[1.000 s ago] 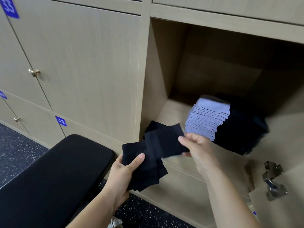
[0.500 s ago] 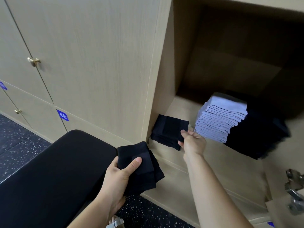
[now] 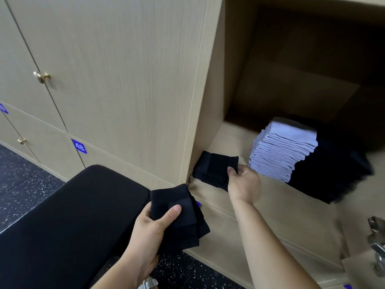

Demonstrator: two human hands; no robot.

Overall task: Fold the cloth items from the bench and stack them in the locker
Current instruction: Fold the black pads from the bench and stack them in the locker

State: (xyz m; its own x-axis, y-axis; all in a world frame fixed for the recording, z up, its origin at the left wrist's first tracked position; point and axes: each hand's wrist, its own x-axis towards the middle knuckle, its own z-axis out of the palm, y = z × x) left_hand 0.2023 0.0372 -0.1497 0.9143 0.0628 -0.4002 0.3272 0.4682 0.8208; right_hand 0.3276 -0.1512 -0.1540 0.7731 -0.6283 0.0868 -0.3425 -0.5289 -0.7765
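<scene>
Head camera, and straight into the open pale-wood locker with the right hand, fingers curled round the near right edge of a folded dark navy cloth. Lying flat on the locker floor, tucked into the front left corner, close against the left wall. Just beside it to the right, a tall stack of pale lavender folded cloths, and hard up against that, a stack of dark folded cloths.

Lower down, gripping a second bundle of folded dark navy cloths in the left hand, thumb pressed on top, the rest wrapped underneath. Held in the air just off the end of the black padded tabletop, below the locker opening.

Off to the left, closed doors with a brass knob and a blue number label reading 48. Dark speckled floor beneath. Far right, a silver metal hinge.
</scene>
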